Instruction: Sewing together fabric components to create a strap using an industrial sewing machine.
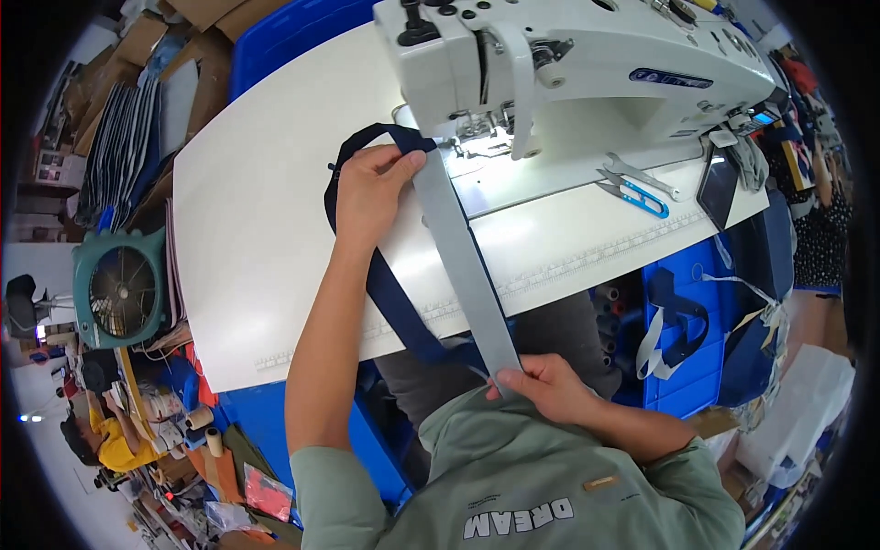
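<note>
The white worktop [266,211] is spread beneath and to the left of the sewing machine [587,82], and its front edge is crossed by the band described below; a drag on the fabric could be caused by that edge if the lower end is let down. The needle area, at the left end of the sewing machine, is brightly lit, and whether the needle is raised cannot be told.

The grey-faced band [458,247] is stretched from just beside the needle end of the sewing machine to well in front of it. A navy length [394,312] is looped to its left — it could be twisted or caught under the stitching if it is allowed to slide inward. A skewed edge could also be produced by an uneven pull between the two ends.

The upper end is pinched between thumb and fingers by the left hand [371,188], near enough to the sewing machine for fingertips to be endangered if stitching is started. The lower end is gripped by the right hand [547,385], beyond the worktop, farthest from the sewing machine.

The dark phone [718,188], at the sewing machine's right front, is placed near the edge and could be knocked off. The blue-handled snips [647,199] are laid in front of the sewing machine's arm — cloth swept across their blades could be nicked.
</note>
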